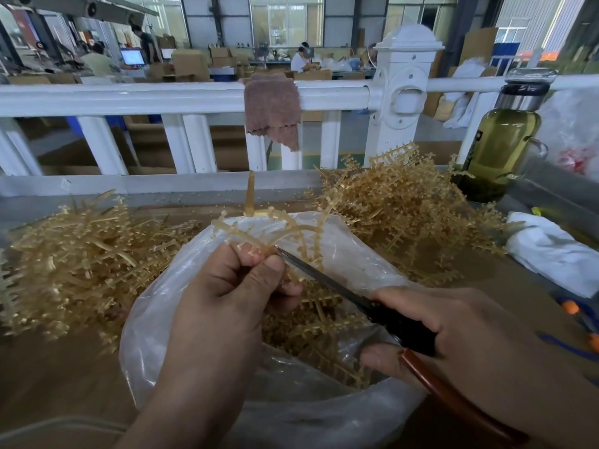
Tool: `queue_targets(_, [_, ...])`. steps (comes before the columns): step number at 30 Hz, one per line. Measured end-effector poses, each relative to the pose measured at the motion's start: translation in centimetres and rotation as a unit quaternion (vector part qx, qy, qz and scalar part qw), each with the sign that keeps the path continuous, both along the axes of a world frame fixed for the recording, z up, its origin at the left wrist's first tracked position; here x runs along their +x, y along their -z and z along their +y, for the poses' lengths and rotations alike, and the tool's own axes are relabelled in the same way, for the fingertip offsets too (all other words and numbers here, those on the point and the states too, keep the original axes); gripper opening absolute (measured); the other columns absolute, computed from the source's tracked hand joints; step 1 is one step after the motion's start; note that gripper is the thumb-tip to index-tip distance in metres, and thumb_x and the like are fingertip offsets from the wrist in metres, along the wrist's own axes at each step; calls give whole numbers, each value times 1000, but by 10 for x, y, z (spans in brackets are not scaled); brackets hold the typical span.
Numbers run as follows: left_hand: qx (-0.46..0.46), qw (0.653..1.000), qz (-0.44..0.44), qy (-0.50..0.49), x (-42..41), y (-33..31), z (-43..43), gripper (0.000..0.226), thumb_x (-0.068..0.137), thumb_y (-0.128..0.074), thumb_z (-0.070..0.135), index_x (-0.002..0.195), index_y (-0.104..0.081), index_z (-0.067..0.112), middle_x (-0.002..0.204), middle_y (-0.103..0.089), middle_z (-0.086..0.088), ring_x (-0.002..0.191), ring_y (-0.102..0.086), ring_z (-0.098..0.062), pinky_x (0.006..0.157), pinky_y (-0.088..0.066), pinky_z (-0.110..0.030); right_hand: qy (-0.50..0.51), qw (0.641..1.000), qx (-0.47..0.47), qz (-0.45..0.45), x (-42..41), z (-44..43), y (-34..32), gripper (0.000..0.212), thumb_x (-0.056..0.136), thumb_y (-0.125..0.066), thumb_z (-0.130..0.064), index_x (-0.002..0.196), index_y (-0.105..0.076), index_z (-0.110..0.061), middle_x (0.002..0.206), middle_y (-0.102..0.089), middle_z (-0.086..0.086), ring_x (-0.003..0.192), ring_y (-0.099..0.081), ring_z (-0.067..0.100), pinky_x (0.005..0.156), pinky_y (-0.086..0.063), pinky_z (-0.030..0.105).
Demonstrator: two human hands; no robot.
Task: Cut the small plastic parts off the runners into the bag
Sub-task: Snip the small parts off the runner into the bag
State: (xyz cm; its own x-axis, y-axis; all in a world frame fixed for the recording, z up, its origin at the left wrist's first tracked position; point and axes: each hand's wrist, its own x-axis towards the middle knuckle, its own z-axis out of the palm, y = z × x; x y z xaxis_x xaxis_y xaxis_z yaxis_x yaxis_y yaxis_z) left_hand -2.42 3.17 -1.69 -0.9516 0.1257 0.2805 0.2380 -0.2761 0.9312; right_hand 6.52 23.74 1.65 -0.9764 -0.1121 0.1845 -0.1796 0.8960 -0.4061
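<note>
Head view: a clear plastic bag (168, 303) stands open at the tabletop's near edge, holding amber pieces (311, 322). Over its mouth the left hand (227, 293) pinches a translucent amber runner (285, 226), branched and studded with small parts. The right hand (460, 328) grips cutters (327, 280), blade tip touching the runner beside the left fingers (259, 270). Runner heaps (81, 264) flank the bag.
</note>
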Motion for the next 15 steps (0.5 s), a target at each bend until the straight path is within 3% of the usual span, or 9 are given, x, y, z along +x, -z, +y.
queue_targets(5, [-20, 1000, 5, -8, 2, -1, 1, 10, 76, -66, 30, 67, -65, 28, 69, -69, -3, 70, -69, -19, 71, -54, -40, 6, 1000, 12, 1, -1, -1, 0, 62, 71, -42, -85, 100, -61, -34, 84, -63, -17, 79, -60, 2, 67, -47, 26])
queue_targets(11, [-18, 1000, 1, -8, 3, -2, 2, 10, 75, -67, 29, 66, -63, 28, 67, -67, -1, 69, -69, -18, 68, -54, -38, 1, 1000, 10, 0, -2, 0, 0, 61, 73, -45, -83, 102, -64, -33, 83, -66, -16, 80, -60, 2, 75, -45, 25])
queue_targets(15, [-26, 1000, 6, -11, 3, 0, 2, 9, 76, -66, 30, 67, -64, 29, 68, -68, 0, 70, -69, -18, 69, -54, -36, -3, 1000, 9, 1, -1, 0, 0, 62, 73, -43, -84, 97, -63, -31, 81, -65, -15, 76, -61, 4, 68, -46, 26])
